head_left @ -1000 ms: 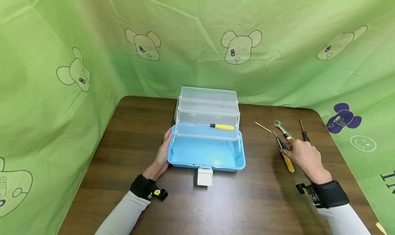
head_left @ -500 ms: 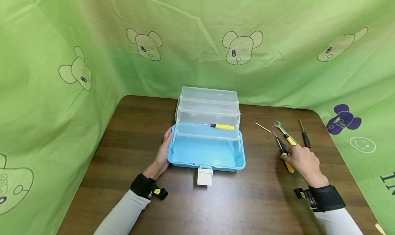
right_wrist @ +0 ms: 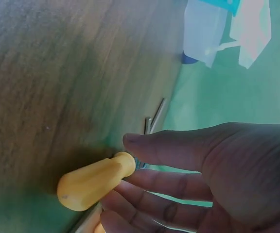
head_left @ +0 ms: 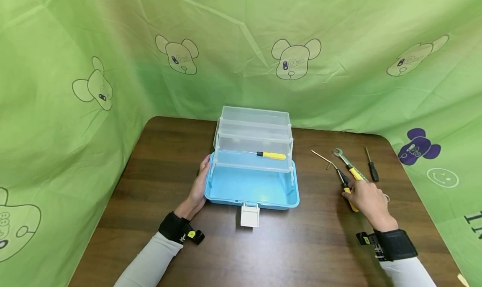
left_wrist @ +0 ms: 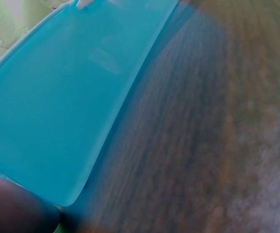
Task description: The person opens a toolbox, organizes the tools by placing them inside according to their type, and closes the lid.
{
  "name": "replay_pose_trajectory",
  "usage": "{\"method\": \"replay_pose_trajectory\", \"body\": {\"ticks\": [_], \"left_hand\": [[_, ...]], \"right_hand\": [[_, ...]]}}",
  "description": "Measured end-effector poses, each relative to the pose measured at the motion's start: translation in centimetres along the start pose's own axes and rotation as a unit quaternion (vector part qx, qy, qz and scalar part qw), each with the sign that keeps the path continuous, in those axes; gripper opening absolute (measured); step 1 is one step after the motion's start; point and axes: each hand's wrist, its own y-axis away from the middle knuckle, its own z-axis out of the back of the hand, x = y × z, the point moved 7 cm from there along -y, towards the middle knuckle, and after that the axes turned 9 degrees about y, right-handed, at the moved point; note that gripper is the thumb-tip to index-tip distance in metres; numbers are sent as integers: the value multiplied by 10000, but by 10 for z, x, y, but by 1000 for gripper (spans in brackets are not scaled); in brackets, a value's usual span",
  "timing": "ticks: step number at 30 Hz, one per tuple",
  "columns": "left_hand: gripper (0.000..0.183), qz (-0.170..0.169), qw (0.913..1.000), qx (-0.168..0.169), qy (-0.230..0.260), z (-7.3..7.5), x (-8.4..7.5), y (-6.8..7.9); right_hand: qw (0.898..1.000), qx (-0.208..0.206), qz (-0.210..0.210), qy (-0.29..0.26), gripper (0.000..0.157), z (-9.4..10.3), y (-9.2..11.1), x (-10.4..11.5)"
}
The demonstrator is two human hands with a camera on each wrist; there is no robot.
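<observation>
My left hand lies with fairly straight fingers along the left side of the light blue toolbox. In the left wrist view, the blue wall fills the upper left. At the right of the table, my right hand pinches a screwdriver near the front of its yellow handle. The right wrist view shows the thumb on one side of the black neck, fingers on the other, and the yellow handle sticking out. A yellow-banded wrench passes under that hand, its ring end peeking out to the right.
Clear stepped trays stand raised in the opened box, with a yellow screwdriver in the lowest one. A white latch hangs at the front. A hex key and a black-handled screwdriver lie on the wooden table.
My right hand has shifted slightly toward me and left, onto the yellow-handled screwdriver. The black-handled screwdriver's handle and the wrench's ring end now show. My left hand stays at the box.
</observation>
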Motion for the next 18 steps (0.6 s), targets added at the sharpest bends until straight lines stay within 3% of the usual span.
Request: {"method": "replay_pose_trajectory", "body": {"ticks": [10, 18], "left_hand": [[62, 6, 10000, 5, 0, 0, 1, 1], [63, -22, 9999, 10, -106, 1, 1, 0]], "right_hand": [[9994, -338, 89, -80, 17, -8, 4, 0], [9977, -658, 152, -78, 25, -8, 5, 3]]}}
